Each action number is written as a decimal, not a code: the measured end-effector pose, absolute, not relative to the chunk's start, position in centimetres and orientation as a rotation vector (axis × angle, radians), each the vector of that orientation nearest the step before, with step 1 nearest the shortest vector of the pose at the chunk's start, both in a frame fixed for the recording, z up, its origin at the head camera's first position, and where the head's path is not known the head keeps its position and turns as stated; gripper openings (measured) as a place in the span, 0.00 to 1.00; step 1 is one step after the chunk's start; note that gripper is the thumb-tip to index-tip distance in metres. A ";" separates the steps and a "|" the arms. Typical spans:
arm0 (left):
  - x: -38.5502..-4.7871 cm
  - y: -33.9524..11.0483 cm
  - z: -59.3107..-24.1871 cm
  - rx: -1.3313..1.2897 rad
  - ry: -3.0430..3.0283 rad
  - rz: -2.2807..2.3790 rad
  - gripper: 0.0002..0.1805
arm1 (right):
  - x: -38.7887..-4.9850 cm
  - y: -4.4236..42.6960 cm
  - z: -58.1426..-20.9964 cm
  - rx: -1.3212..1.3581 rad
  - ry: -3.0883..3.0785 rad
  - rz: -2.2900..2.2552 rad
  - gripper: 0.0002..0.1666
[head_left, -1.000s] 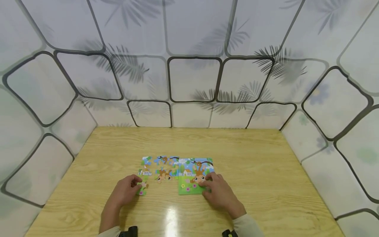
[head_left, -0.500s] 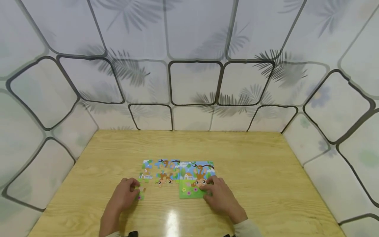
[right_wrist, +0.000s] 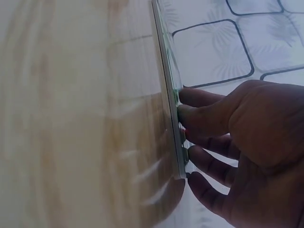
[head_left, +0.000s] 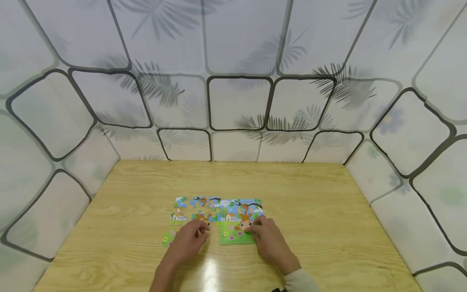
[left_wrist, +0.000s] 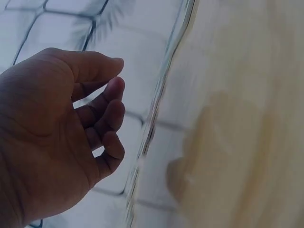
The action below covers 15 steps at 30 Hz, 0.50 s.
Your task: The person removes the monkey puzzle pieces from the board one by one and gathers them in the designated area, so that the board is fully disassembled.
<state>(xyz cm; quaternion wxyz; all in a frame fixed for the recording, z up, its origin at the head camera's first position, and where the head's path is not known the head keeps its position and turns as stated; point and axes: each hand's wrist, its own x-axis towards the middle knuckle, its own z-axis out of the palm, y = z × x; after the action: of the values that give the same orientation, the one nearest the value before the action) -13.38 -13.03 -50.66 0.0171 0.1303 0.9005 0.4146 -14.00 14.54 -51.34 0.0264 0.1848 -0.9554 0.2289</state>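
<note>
My left hand (head_left: 189, 241) is over the near side of a loosely laid jigsaw puzzle, its fingers loosely bent. In the left wrist view, nothing shows between the thumb and fingertips of that hand (left_wrist: 71, 118). The upper puzzle pieces (head_left: 206, 201) show blue sky and a branch; a house piece (head_left: 178, 217) is at the left, and a green flower piece (head_left: 167, 239) lies nearer. My hand and forearm cover part of the lower row. Against the puzzle's right side lies a flat monkey picture board (head_left: 230, 233). My right hand (head_left: 271, 239) rests its fingertips on the board's right part, hiding that corner.
The wooden table (head_left: 310, 194) extends around the puzzle and board. Pale curtain-like walls (head_left: 237, 101) with dark outlines and leaf prints enclose its back and both sides.
My left hand has moved right from the puzzle's lower-left corner to its near middle, exposing the green flower piece. My right hand stays on the board.
</note>
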 end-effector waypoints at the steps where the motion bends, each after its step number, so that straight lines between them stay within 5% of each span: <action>1: -13.3 -12.4 -50.8 0.450 2.791 1.277 0.05 | -14.0 14.5 -51.4 0.566 -2.943 0.713 0.15; 10: -13.4 -6.4 -51.3 0.648 2.831 1.100 0.10 | -13.8 15.2 -51.4 0.202 -2.994 0.800 0.19; 15: -13.7 -4.0 -51.2 0.584 2.923 0.890 0.19 | -13.7 15.6 -51.3 0.234 -3.011 0.761 0.16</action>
<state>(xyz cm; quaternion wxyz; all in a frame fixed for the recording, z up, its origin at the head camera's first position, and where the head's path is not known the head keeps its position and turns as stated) -13.70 -4.04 -51.22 0.0154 0.1876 0.9395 0.2861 -13.73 15.61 -51.30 0.0135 0.0752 -0.9667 0.2442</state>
